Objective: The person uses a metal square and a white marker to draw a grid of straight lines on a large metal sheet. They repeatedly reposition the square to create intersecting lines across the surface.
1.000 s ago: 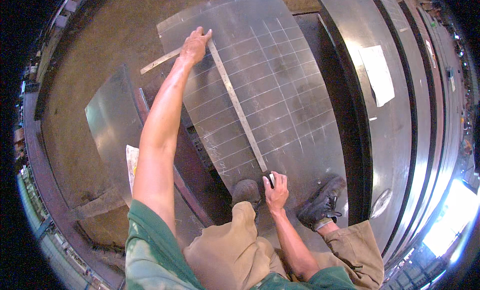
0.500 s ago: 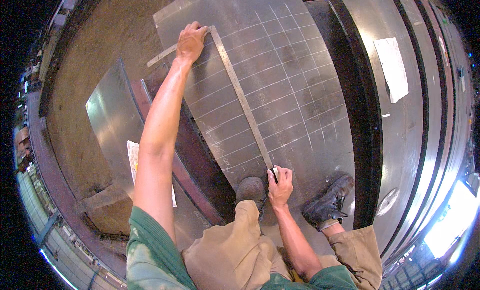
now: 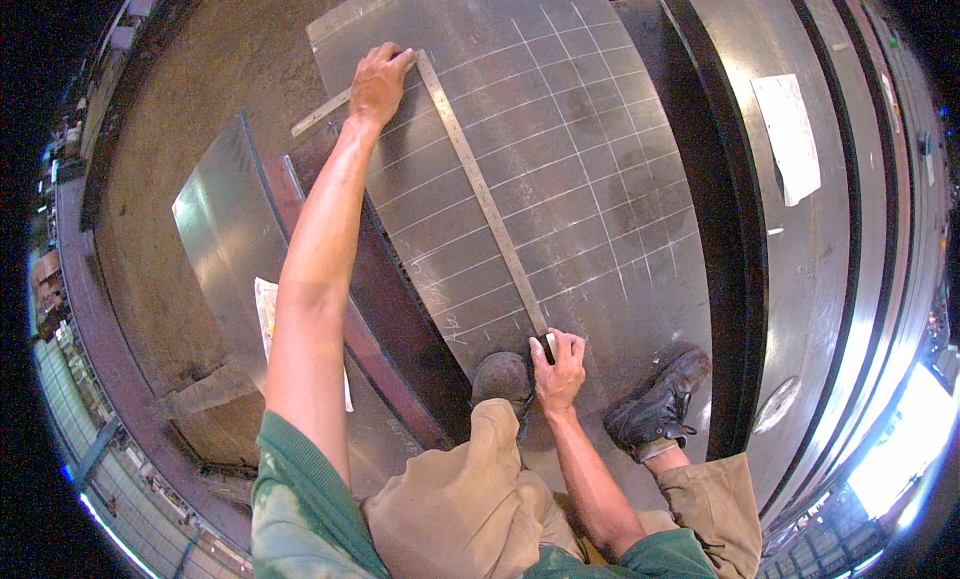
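A flat steel plate (image 3: 640, 309) marked with a grid of white lines lies in front of me. A steel square (image 3: 475, 179) rests on it, its long blade slanting toward me and its short arm reaching left past the plate's edge. My left hand (image 3: 380, 84) is closed over the square near its corner, fingers pressed together. My right hand (image 3: 560, 374) is closed at the near end of the long blade, pinching a small black and pale piece (image 3: 549, 348) there. Whether these fingers also grip the blade is hard to make out.
My shoes (image 3: 502, 379) stand on the plate, one on either side of my right hand. Dark gaps flank the plate. To the right are more long metal plates (image 3: 720, 29) with a white paper sheet (image 3: 786, 139); to the left, a smaller metal sheet (image 3: 225, 204).
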The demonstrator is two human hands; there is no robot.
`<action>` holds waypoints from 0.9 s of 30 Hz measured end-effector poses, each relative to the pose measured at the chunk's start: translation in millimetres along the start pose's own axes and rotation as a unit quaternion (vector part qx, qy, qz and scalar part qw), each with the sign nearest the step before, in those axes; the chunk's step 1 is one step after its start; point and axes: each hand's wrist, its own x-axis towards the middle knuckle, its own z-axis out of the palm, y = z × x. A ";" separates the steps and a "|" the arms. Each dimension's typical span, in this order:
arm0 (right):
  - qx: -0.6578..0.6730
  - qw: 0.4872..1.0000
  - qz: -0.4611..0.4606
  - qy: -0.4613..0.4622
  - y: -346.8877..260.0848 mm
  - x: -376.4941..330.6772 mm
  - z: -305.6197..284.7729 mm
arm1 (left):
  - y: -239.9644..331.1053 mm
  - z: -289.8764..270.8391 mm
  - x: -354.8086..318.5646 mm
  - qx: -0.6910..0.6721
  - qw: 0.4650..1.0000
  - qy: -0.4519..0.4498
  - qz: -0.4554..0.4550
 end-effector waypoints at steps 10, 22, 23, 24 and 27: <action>0.015 1.000 0.000 0.021 -6.5 3.7 4.8 | -0.3 5.3 2.9 0.003 1.000 0.015 0.021; 0.004 0.999 -0.002 0.050 2.7 3.2 10.7 | -0.4 14.3 1.5 0.012 0.999 0.035 0.025; 0.007 0.999 0.003 0.048 2.5 3.4 9.9 | 0.5 15.1 1.2 0.012 0.999 0.036 0.025; 0.003 0.999 0.003 0.046 4.9 2.7 10.7 | 0.8 15.6 1.4 0.013 0.999 0.037 0.026; -0.003 0.999 0.005 0.039 8.5 1.7 11.8 | 0.3 15.9 2.1 0.015 0.999 0.041 0.028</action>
